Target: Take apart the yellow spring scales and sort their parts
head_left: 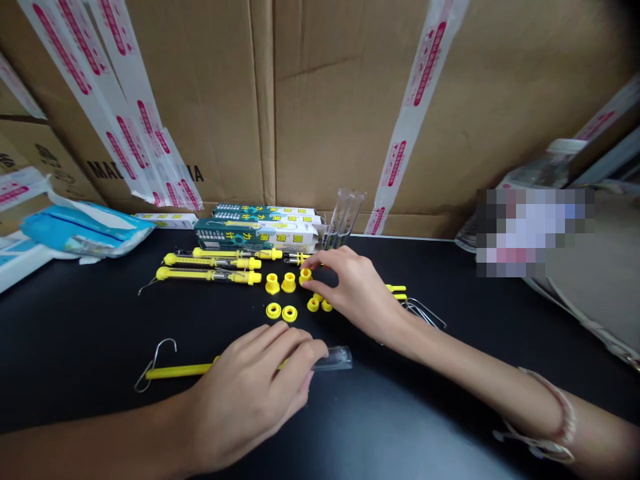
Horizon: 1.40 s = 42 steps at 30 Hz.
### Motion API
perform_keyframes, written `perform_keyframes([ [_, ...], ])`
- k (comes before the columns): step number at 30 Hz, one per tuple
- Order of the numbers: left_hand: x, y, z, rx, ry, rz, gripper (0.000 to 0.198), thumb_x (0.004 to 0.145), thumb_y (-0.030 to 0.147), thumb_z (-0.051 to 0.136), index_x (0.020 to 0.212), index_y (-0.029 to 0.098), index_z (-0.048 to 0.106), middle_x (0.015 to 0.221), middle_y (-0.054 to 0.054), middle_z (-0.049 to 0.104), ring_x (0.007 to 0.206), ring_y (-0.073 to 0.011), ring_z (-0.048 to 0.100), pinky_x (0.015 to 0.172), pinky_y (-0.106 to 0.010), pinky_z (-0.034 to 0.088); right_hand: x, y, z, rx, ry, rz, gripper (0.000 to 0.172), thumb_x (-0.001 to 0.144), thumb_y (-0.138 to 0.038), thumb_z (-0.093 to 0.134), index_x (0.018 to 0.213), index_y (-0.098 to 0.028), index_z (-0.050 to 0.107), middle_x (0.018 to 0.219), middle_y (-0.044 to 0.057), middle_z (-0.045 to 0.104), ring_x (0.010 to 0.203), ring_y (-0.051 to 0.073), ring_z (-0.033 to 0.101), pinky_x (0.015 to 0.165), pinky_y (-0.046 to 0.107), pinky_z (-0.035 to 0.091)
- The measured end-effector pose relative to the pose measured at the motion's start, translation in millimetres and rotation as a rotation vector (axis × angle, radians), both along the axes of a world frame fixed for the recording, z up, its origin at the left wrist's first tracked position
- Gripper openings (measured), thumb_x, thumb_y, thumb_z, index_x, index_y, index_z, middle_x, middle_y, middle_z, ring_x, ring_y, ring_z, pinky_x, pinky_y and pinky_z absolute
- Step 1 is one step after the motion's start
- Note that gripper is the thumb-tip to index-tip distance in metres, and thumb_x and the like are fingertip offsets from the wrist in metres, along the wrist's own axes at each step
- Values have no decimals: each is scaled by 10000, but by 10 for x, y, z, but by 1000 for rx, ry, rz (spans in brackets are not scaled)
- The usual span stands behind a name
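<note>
Two grips, rod (180, 371) in left (245, 400), cap (305, 274) at right (355, 293)

Wire-hooked tubes (207, 275) on the table (90, 320), collars (289, 283) just before them — printed boxes (260, 233) behind, cardboard cartons (200, 100) behind those

Left hand (245, 400) curled shut low over the black table (415, 420), and there goes the right hand (357, 290) further along it, arm stretched across, fingers (320, 287) spread and angled down
</note>
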<state>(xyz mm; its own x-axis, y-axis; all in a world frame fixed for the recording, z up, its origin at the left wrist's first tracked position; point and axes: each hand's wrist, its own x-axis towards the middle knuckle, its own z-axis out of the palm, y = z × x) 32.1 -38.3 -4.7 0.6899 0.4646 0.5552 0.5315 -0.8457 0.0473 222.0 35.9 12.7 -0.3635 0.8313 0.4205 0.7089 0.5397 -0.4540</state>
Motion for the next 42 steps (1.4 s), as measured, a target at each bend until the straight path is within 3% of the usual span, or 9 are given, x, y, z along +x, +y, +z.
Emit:
perform_keyframes([
  [5,6,0,-18,-1,-3,-2,188,907,57,505,1048,157,578,894,-29,688,787,-197,664,764,-349,574,-43,94,-76,-58,0,-28,232,810,-108,766,1037,-138,726,941,87,764,860,221,708,796,337,553],
  [10,-34,-13,-54,-16,5,-22,217,934,41,494,1118,136,561,967,-47,684,870,-206,661,824,-359,558,-15,-15,34,-118,56,-29,284,897,-157,689,1182,-157,682,965,51,796,871,190,746,807,289,555],
  [14,-43,-33,-58,22,-1,9,250,979,63,455,1206,115,546,1048,-77,690,950,-216,674,879,-361,557,143,-293,111,-156,193,-23,221,1004,-313,538,1029,-201,727,899,7,776,747,150,710,673,241,519],
  [20,-38,-54,-46,44,-11,66,259,1029,120,384,1232,121,546,1115,-99,688,1038,-195,680,919,-300,560,274,-662,-21,-486,239,254,240,914,-362,680,1127,-257,718,929,-4,759,681,127,663,605,208,505],
  [26,-87,-22,100,109,2,87,345,1024,380,461,1230,111,524,1099,-108,713,1024,-214,692,907,-319,563,255,-728,-158,-683,399,149,229,930,-337,639,1125,-257,729,958,17,756,539,94,568,523,215,482],
  [29,-244,10,277,9,-75,129,486,963,527,528,1248,133,517,1137,-110,704,1067,-233,672,950,-338,549,290,-737,-170,-711,445,85,227,912,-345,642,1082,-227,736,907,27,744,535,92,546,521,216,468],
  [34,-706,9,493,-228,-78,201,287,962,420,533,1155,225,618,1115,20,677,1033,-130,638,941,-235,484,342,-731,-153,-766,519,23,266,865,-371,667,1044,-188,741,760,16,676,537,99,507,510,221,444],
  [38,-993,-79,367,-328,-63,294,456,940,582,488,1196,235,635,1171,22,675,1079,-166,625,976,-346,503,348,-720,-138,-801,556,10,300,830,-406,690,1022,-181,739,755,17,660,548,105,500,514,233,438],
  [42,-1150,-147,158,-369,-84,343,346,934,541,562,1134,294,700,1076,50,724,853,-124,682,768,-219,571,340,-742,-116,-817,588,-9,322,807,-437,711,1000,-181,742,756,24,662,564,110,493,514,236,430],
])
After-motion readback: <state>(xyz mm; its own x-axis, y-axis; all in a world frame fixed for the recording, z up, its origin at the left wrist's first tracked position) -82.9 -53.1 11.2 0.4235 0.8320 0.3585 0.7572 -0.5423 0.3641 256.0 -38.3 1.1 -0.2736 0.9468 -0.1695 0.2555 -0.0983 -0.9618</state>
